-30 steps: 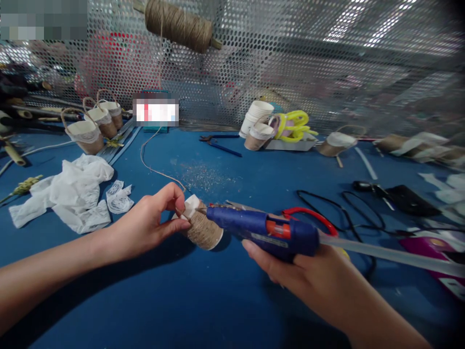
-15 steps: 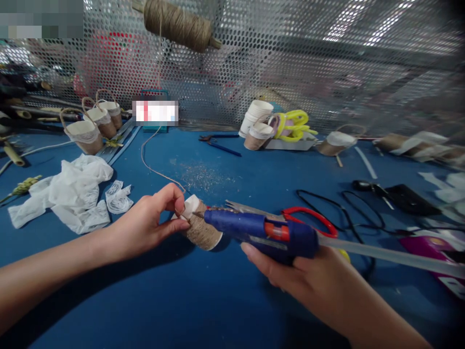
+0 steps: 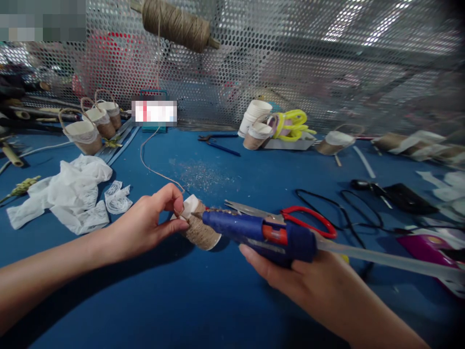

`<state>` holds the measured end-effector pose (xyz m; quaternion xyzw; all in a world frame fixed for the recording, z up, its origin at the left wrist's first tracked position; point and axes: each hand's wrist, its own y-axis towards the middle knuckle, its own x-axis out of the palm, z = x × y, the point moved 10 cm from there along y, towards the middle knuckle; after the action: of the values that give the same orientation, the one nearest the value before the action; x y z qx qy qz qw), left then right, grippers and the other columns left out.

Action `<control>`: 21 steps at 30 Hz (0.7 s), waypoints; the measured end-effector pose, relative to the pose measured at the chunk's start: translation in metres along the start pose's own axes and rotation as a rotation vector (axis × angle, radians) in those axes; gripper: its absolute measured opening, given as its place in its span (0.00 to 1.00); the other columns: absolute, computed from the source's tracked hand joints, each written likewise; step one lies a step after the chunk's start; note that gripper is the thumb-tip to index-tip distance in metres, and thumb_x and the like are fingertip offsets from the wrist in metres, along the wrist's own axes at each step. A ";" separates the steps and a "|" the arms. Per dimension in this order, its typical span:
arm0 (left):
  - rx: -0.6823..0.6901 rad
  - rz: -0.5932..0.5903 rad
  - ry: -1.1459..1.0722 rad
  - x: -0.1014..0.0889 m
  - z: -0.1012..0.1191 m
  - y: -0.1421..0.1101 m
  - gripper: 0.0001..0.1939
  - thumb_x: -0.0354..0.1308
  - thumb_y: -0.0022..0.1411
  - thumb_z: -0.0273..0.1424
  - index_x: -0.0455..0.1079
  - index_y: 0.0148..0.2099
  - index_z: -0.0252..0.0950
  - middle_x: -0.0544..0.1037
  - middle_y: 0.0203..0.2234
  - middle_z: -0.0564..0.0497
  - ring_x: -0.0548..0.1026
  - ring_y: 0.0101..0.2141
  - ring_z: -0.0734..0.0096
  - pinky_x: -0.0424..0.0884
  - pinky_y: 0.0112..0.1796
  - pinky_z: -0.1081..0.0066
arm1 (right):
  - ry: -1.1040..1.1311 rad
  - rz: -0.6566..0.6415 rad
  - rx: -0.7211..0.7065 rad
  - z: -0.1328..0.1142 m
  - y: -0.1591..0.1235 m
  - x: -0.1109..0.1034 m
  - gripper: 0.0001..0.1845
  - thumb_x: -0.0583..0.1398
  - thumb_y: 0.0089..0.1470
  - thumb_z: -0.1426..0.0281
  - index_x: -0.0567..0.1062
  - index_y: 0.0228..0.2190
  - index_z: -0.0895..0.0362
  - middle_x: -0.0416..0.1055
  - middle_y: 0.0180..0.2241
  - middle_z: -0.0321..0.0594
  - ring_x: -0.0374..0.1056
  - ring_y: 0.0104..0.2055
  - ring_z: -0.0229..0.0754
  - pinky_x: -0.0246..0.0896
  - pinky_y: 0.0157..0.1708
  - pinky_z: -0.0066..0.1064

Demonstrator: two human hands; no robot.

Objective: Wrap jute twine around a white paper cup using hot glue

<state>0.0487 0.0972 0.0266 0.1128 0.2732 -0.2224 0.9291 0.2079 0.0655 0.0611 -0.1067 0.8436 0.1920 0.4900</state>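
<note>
My left hand [image 3: 154, 215] is closed, its thumb and forefinger pinching the rim of a small paper cup [image 3: 203, 231] wrapped in brown twine. The cup lies tilted on its side with its white base toward the lower right. From my fingers a strand of twine [image 3: 160, 173] runs back across the table. In my right hand [image 3: 294, 281] is a blue hot glue gun [image 3: 247, 228], with a long translucent glue stick [image 3: 385, 259] out of its rear. The metal nozzle is at the cup's rim; I cannot tell whether it touches. Red-handled scissors [image 3: 308, 220] lie behind the gun, partly hidden.
White lace [image 3: 78, 186] is heaped on the blue table [image 3: 203, 305] at left. Twine-wrapped baskets [image 3: 85, 138] stand behind it. Farther back are pliers [image 3: 220, 140], stacked cups [image 3: 256, 116] and yellow tubing [image 3: 292, 126]. A twine spool [image 3: 176, 24] hangs above; a black cord [image 3: 323, 194] curls at right.
</note>
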 end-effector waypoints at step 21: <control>0.013 0.005 0.062 0.000 0.000 0.001 0.06 0.51 0.59 0.30 0.56 0.35 0.37 0.71 0.29 0.53 0.71 0.31 0.72 0.66 0.32 0.71 | -0.015 -0.005 -0.029 -0.005 -0.001 0.001 0.10 0.55 0.49 0.63 0.74 0.29 0.53 0.76 0.28 0.40 0.72 0.30 0.45 0.69 0.31 0.36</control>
<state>0.0494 0.0978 0.0269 0.1264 0.3002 -0.2184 0.9199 0.2040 0.0626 0.0621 -0.1142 0.8367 0.2038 0.4953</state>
